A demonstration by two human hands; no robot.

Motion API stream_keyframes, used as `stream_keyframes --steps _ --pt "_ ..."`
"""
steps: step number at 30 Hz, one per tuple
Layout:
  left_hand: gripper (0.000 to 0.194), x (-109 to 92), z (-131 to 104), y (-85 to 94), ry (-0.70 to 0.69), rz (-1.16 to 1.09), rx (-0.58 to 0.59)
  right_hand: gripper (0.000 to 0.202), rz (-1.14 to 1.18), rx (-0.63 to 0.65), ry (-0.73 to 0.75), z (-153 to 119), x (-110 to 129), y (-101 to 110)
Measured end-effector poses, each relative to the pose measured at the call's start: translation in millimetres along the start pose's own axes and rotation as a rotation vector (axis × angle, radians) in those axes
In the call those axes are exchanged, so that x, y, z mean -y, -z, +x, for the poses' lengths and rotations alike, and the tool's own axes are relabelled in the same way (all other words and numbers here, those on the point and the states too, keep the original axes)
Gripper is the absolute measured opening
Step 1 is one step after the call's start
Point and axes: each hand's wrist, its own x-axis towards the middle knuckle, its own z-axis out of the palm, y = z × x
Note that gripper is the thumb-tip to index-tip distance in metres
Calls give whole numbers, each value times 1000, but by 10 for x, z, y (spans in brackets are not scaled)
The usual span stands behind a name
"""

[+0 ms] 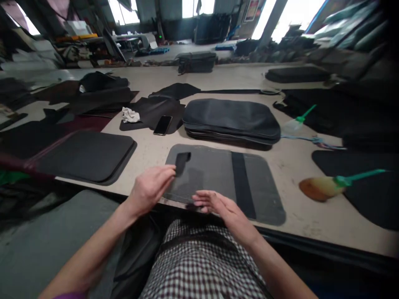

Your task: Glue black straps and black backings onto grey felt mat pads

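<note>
A grey rounded panel [215, 170] lies flat at the table edge before me, with a wide black band [243, 182] across its right part. At its left side, my left hand [152, 187] is closed, the fingertips pinching a short black strip [182, 162] whose far end curls over. My right hand [218, 204] hovers over the panel's near edge, its fingers stretched out and apart from the strip. Under those fingertips is a small dark patch that is too blurred to name.
Behind the panel sits a stack of black rounded panels [230, 118]. A phone [163, 125] and a crumpled white cloth [130, 115] lie on dark sheets. More dark panels [90, 155] are at left. Two green-nozzled bottles, one with amber liquid [324, 187], stand or lie at right.
</note>
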Motion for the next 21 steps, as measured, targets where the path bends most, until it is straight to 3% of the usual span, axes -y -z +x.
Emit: stream_keyframes --steps 2,4,6,9,12,17,21 --pt "29 -397 -31 -114 -174 -29 182 56 135 3 26 51 -14 -123" --pt "32 -677 -93 -241 -281 -58 362 52 221 -75 41 85 -37 -193" --pt "35 -832 -139 -336 -315 -131 480 51 285 -163 28 97 -49 -210" --pt "34 -854 -124 -359 -228 -356 564 53 353 -214 -13 88 -34 -166" --pt "27 -671 -23 -290 12 -591 585 50 344 -210 -1 81 -8 -99" --pt "32 -218 205 -365 748 -828 297 47 311 -82 13 130 26 -48" --pt "51 -65 384 -589 998 -1247 501 53 304 51 -25 225 16 -53"
